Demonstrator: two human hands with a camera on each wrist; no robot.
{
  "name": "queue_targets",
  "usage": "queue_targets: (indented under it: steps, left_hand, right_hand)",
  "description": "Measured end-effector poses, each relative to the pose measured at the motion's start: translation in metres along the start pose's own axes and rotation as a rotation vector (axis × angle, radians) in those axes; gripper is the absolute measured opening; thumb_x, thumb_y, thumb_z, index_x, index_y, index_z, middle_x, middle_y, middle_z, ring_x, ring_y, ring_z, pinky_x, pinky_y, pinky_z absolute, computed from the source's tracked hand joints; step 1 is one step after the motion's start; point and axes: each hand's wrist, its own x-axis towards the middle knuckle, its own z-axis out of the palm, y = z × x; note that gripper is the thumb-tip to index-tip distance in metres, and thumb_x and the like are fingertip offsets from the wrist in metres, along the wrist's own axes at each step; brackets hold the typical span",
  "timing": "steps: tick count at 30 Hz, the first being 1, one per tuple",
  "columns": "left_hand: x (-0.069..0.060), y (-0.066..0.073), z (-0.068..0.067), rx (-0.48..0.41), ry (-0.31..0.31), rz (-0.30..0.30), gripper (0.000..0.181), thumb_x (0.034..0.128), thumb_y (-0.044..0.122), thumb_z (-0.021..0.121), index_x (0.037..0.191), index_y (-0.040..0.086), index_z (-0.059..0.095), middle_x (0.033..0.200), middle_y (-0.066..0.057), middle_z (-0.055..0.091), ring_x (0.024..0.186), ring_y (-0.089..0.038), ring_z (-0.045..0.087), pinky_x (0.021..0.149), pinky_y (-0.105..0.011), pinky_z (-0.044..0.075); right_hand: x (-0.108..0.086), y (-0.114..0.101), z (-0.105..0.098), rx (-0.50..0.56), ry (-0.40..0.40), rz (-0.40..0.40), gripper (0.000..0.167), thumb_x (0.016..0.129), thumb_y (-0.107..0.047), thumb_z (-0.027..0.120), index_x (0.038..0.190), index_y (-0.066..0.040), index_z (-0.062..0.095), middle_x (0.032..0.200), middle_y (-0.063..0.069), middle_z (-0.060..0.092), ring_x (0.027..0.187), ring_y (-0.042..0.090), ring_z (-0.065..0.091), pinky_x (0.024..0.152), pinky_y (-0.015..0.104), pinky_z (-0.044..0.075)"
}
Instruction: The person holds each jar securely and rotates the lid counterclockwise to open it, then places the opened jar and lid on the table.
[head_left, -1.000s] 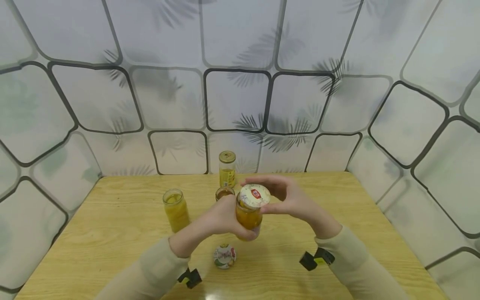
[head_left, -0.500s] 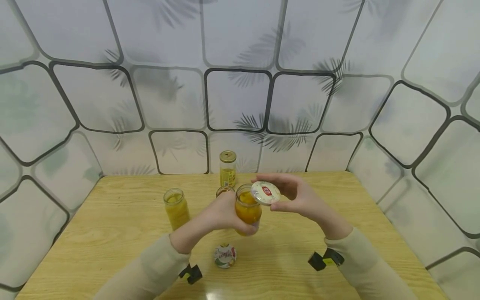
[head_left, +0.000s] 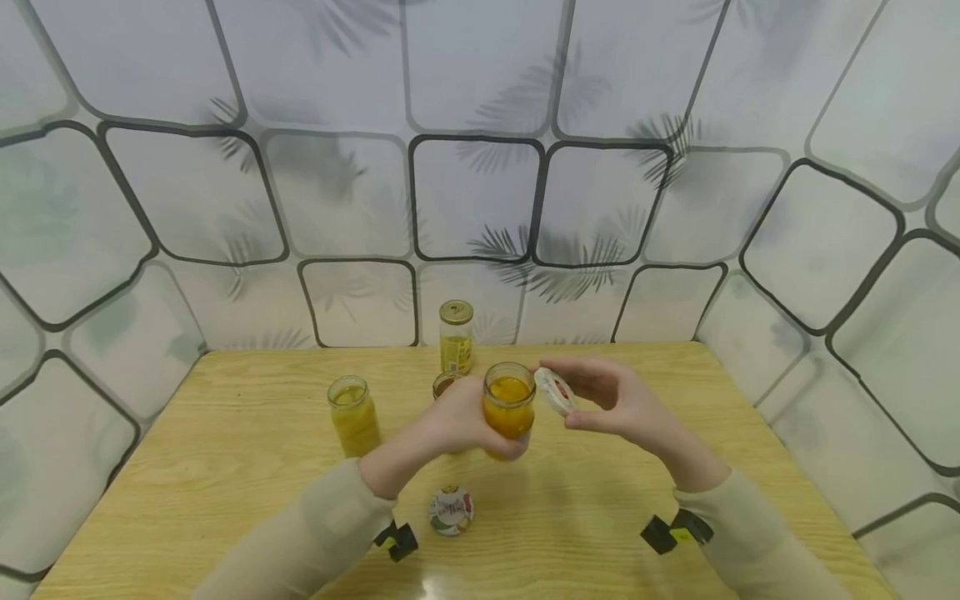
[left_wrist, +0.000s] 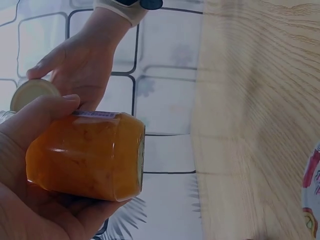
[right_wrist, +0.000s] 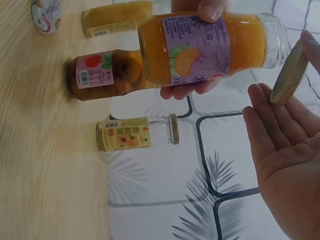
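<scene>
My left hand grips a glass jar of orange fruit above the table. Its mouth is uncovered, and in the right wrist view the jar carries a purple label. Just right of that mouth, my right hand pinches a pale lid with a red mark between thumb and fingers. The lid is tilted and apart from the jar. Seen from the left wrist, the lid shows partly behind my left thumb.
An uncovered jar of yellow fruit stands left on the wooden table. Behind my left hand is a partly hidden jar with a pink label. A gold-capped jar stands near the wall. A patterned lid lies in front.
The lid has come off the orange jar and moved right with my right hand, tilting on the way. My left hand has shifted slightly right with the jar.
</scene>
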Motion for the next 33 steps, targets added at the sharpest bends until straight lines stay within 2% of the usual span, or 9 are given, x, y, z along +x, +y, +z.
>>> queue_targets:
  steps: [7, 16, 19, 23, 25, 29, 33]
  left_hand:
    - [0.01, -0.001, 0.009, -0.015, 0.034, -0.009, 0.034, 0.0743, 0.014, 0.091, 0.102, 0.011, 0.072, 0.093, -0.001, 0.076, 0.079, -0.007, 0.063, 0.079, -0.025, 0.055]
    - [0.019, -0.007, 0.022, 0.007, 0.079, -0.052, 0.043, 0.0738, 0.016, 0.093, 0.111, 0.01, 0.072, 0.099, -0.004, 0.077, 0.082, -0.006, 0.063, 0.08, -0.026, 0.055]
    - [0.021, -0.012, 0.028, -0.004, 0.087, -0.066, 0.047, 0.0732, 0.015, 0.095, 0.113, 0.01, 0.072, 0.103, -0.005, 0.077, 0.085, -0.006, 0.064, 0.083, -0.027, 0.056]
    - [0.024, -0.018, 0.034, 0.0, 0.107, -0.077, 0.051, 0.0723, 0.014, 0.096, 0.117, 0.01, 0.071, 0.106, -0.005, 0.077, 0.09, -0.008, 0.066, 0.086, -0.029, 0.057]
    - [0.025, -0.021, 0.037, 0.01, 0.119, -0.086, 0.053, 0.0715, 0.014, 0.096, 0.118, 0.009, 0.071, 0.107, -0.005, 0.078, 0.091, -0.011, 0.067, 0.086, -0.031, 0.057]
    - [0.029, -0.027, 0.044, 0.025, 0.139, -0.124, 0.055, 0.0702, 0.017, 0.098, 0.118, 0.009, 0.07, 0.107, -0.006, 0.078, 0.092, -0.013, 0.069, 0.086, -0.032, 0.058]
    - [0.034, -0.031, 0.051, 0.001, 0.148, -0.154, 0.054, 0.0698, 0.016, 0.099, 0.116, 0.008, 0.071, 0.106, -0.006, 0.078, 0.092, -0.014, 0.07, 0.088, -0.034, 0.059]
  right_hand:
    - [-0.006, 0.005, -0.003, -0.015, 0.008, 0.003, 0.06, 0.095, 0.005, 0.075, 0.147, 0.017, 0.048, 0.147, -0.021, 0.062, 0.134, -0.001, 0.061, 0.112, 0.017, 0.05]
    - [-0.019, 0.008, -0.003, -0.122, 0.028, 0.109, 0.06, 0.093, 0.003, 0.078, 0.149, 0.006, 0.055, 0.144, -0.026, 0.062, 0.131, -0.004, 0.061, 0.11, 0.016, 0.05]
    - [-0.024, 0.011, -0.001, -0.145, 0.032, 0.117, 0.06, 0.092, 0.004, 0.078, 0.148, 0.005, 0.056, 0.145, -0.016, 0.064, 0.13, -0.004, 0.062, 0.109, 0.016, 0.05]
    - [-0.028, 0.017, 0.001, -0.164, 0.036, 0.137, 0.06, 0.092, 0.0, 0.081, 0.147, 0.004, 0.058, 0.147, 0.014, 0.065, 0.129, -0.005, 0.062, 0.109, 0.016, 0.05]
    - [-0.03, 0.019, 0.002, -0.173, 0.035, 0.154, 0.06, 0.092, -0.002, 0.081, 0.148, 0.002, 0.058, 0.147, 0.025, 0.062, 0.128, -0.005, 0.061, 0.109, 0.016, 0.05]
    - [-0.035, 0.025, 0.004, -0.193, 0.042, 0.185, 0.059, 0.092, -0.004, 0.082, 0.147, 0.001, 0.059, 0.146, 0.028, 0.062, 0.127, -0.006, 0.062, 0.108, 0.016, 0.05]
    - [-0.041, 0.031, 0.007, -0.208, 0.062, 0.218, 0.058, 0.092, -0.003, 0.082, 0.146, 0.002, 0.06, 0.144, 0.027, 0.064, 0.124, -0.008, 0.061, 0.107, 0.014, 0.05]
